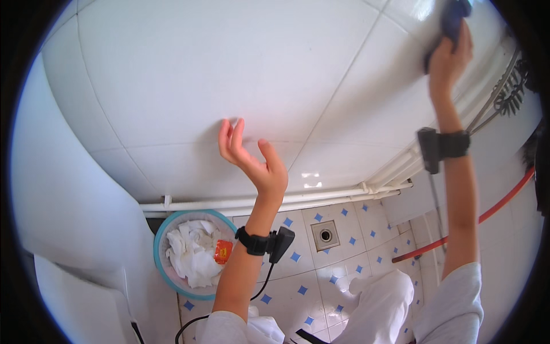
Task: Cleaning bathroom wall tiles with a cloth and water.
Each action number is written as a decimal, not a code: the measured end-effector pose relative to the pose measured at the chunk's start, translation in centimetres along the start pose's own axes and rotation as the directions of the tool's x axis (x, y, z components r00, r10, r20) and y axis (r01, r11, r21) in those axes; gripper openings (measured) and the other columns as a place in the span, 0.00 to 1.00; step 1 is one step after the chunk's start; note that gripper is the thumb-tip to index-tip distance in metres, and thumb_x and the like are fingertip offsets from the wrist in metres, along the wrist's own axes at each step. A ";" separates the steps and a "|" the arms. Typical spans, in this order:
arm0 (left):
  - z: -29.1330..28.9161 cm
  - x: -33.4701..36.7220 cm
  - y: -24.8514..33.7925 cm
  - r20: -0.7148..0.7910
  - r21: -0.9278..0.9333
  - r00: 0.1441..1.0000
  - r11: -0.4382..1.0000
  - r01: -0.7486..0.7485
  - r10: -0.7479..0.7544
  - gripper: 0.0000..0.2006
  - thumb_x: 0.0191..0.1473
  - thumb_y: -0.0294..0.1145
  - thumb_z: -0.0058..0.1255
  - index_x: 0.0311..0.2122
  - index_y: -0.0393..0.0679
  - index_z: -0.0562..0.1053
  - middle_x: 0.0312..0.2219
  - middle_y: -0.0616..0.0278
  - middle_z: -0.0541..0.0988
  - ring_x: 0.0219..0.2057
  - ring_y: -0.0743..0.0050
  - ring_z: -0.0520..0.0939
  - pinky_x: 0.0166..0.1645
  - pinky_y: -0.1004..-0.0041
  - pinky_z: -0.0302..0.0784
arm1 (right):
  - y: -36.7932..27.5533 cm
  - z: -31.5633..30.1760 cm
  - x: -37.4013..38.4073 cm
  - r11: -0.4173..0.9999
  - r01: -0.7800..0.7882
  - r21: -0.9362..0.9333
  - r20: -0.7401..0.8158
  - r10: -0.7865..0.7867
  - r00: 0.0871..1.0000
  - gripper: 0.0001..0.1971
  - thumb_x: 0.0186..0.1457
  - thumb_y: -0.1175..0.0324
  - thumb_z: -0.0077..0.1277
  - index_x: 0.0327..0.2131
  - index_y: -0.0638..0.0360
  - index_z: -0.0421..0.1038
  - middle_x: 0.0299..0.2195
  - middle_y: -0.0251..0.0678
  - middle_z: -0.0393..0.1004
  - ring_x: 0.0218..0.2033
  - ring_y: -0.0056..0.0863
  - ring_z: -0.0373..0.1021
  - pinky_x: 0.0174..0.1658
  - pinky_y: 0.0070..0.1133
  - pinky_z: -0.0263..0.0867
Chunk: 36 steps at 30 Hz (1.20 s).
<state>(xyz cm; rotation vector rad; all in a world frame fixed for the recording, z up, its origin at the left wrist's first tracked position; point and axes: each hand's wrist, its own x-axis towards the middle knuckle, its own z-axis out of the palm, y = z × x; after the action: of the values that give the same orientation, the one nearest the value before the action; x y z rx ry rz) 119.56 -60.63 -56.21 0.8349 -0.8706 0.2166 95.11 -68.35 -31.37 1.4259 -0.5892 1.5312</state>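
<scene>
My right hand (450,66) is raised at the upper right, its fingers closed round a dark blue object (452,23) held at the white tiled wall (229,63). Blur and the picture's rim hide what kind of thing it is; it could be a cloth or a brush. Near the middle, my left hand (258,160) is empty, fingers apart and loosely curled, the fingertips close to the wall tiles. Whether they touch it I cannot tell. Each wrist wears a black strap with a small black box.
White pipes (269,202) run along the wall's foot. A blue-rimmed basket (160,269) holds crumpled white paper and a red packet (223,251). The floor has a square drain (325,235). At right are a red hose (498,209) and a coiled dark cord (510,94); a white appliance-like body (74,189) stands left.
</scene>
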 end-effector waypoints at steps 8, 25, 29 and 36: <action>-2.0 1.2 -0.6 0.025 -0.144 0.989 0.978 0.150 -0.148 0.19 0.49 0.23 0.36 0.49 0.36 0.58 0.48 0.56 0.62 0.48 0.67 0.62 0.49 0.69 0.55 | -17.2 -0.6 -17.3 0.798 0.415 0.437 0.381 -0.582 0.718 0.16 0.43 0.67 0.50 0.40 0.47 0.71 0.45 0.26 0.67 0.43 0.25 0.64 0.36 0.21 0.58; -6.3 6.8 -1.6 -0.235 -0.078 0.943 0.971 0.225 -0.237 0.17 0.51 0.24 0.34 0.49 0.39 0.58 0.51 0.57 0.55 0.52 0.68 0.56 0.54 0.68 0.50 | -19.7 7.5 2.1 0.785 0.247 0.568 0.077 -0.349 0.934 0.17 0.49 0.75 0.38 0.44 0.61 0.65 0.43 0.40 0.67 0.43 0.33 0.64 0.45 0.25 0.60; -6.8 7.1 -0.5 -0.258 -0.039 0.930 0.965 0.260 -0.261 0.17 0.52 0.25 0.33 0.49 0.39 0.58 0.50 0.57 0.55 0.51 0.69 0.57 0.55 0.68 0.50 | -22.2 0.7 -24.4 0.550 0.323 0.770 0.305 -0.762 0.571 0.18 0.50 0.70 0.41 0.46 0.63 0.64 0.49 0.41 0.63 0.50 0.31 0.60 0.52 0.24 0.57; -7.3 6.7 -2.1 -0.233 0.019 0.936 0.961 0.277 -0.265 0.17 0.52 0.27 0.33 0.49 0.39 0.58 0.50 0.57 0.56 0.51 0.67 0.57 0.55 0.69 0.49 | -18.9 5.6 -12.0 0.291 0.243 0.925 0.139 -0.856 0.497 0.15 0.50 0.71 0.40 0.44 0.60 0.66 0.45 0.39 0.66 0.50 0.34 0.61 0.50 0.25 0.59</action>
<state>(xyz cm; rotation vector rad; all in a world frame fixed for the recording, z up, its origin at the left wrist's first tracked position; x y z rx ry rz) 129.23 -57.75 -54.97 0.9479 -0.5279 0.0900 112.84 -68.11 -46.16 2.5819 0.4849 0.5495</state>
